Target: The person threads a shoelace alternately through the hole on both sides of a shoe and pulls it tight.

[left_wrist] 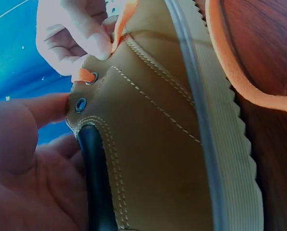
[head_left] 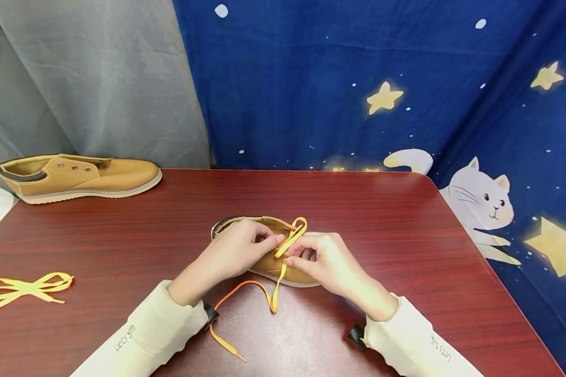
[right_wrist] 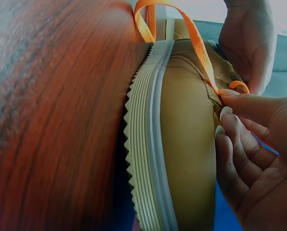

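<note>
While the tan shoe (head_left: 266, 265) is supported near the middle of the worktop (head_left: 382, 209), its yellow lace (head_left: 290, 243) is pinched beside the flap (left_wrist: 100, 82) by the right hand (head_left: 330, 262) (a long tail is left trailing). The flap is touched by the left hand (head_left: 236, 248), though whether it is gripped cannot be told. A second shoe (head_left: 118, 175) is placed far left, a looped lace (head_left: 30, 288) nearer.

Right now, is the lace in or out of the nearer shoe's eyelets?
Partly in: lace threads one eyelet; the eyelet beside it is empty.
</note>
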`<state>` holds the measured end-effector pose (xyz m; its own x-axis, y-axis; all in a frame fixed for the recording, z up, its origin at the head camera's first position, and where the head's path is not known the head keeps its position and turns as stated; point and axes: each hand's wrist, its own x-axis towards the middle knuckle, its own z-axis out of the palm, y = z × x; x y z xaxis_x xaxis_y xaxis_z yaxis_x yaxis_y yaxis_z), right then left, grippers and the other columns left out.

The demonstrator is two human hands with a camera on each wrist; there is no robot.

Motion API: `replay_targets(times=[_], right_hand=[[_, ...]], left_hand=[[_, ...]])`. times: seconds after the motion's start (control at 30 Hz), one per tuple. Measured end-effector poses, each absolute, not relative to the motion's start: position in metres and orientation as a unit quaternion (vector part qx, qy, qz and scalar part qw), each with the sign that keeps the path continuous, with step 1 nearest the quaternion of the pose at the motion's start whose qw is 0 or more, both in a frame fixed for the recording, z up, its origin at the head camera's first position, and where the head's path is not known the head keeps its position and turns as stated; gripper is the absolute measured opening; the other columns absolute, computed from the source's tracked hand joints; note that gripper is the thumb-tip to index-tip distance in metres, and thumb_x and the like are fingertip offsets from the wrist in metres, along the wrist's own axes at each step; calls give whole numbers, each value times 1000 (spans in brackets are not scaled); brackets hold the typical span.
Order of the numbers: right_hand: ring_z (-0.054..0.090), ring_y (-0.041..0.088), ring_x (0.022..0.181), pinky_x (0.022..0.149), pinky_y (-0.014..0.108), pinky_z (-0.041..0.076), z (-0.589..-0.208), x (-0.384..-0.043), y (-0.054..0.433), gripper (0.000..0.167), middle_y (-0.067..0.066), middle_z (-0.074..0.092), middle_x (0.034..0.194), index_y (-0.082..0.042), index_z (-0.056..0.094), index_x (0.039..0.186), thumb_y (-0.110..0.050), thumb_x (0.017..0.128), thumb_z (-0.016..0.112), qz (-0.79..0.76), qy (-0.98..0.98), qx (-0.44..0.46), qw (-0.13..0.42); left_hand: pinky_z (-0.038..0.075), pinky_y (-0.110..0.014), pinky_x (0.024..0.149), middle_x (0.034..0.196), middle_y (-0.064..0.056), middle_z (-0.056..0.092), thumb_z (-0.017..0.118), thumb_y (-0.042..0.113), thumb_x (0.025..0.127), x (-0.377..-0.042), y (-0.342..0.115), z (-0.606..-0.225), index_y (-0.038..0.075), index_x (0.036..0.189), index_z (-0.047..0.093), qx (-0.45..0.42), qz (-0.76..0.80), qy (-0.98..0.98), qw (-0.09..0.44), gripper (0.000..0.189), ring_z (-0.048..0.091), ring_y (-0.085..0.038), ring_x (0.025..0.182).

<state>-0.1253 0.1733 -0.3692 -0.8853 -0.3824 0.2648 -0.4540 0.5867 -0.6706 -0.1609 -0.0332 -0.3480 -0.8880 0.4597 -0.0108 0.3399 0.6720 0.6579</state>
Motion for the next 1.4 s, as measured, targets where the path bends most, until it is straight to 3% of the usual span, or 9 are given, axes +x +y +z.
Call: replay_targets(times=[0.1,0.23,0.33,0.6,0.97,1.17,1.4], right_hand=[[58,-3,64,58,19,52,-370,-126,173,7,-6,69,75,-18,77,85,-16,83,83,391,-887,240,47],[59,-3,65,58,19,52,-371,-126,173,7,-7,69,75,-19,77,85,-16,83,83,391,-886,243,50],[58,-3,63,58,19,52,-371,-126,173,7,-8,69,75,-19,77,85,-16,82,83,387,-887,247,55],[58,-3,63,57,19,51,-372,-126,174,6,-9,68,73,-20,79,88,-16,84,82,384,-887,250,64],[58,-3,64,57,17,50,-371,-127,176,6,-8,68,74,-17,79,88,-17,83,83,366,-888,267,76],[57,-3,64,57,17,50,-369,-127,176,6,-8,68,74,-17,78,86,-16,83,83,358,-890,271,83],[56,-4,63,57,17,49,-369,-127,176,8,-9,69,73,-19,78,84,-15,82,83,360,-888,274,89]], left_hand=[[27,-24,51,56,11,42,63,31,97,-162,-34,-347,23,73,69,229,332,908,117,26,36,-8,53],[38,-21,56,67,9,62,67,21,92,-162,-35,-349,17,82,75,243,383,882,126,13,48,-6,60],[40,-20,58,71,7,66,69,17,91,-163,-36,-350,13,81,74,252,406,871,112,11,51,-6,63],[41,-22,58,70,7,68,73,22,91,-162,-36,-346,17,74,73,213,428,877,47,18,54,-8,65],[46,-24,59,69,0,68,70,23,95,-167,-43,-339,13,84,75,173,475,863,23,15,58,-12,64],[47,-23,60,73,-6,71,68,21,97,-169,-46,-337,10,88,75,175,492,852,15,16,65,-21,70],[54,-22,66,80,-7,74,67,20,98,-173,-58,-328,5,94,75,145,527,837,-3,18,69,-19,75]])
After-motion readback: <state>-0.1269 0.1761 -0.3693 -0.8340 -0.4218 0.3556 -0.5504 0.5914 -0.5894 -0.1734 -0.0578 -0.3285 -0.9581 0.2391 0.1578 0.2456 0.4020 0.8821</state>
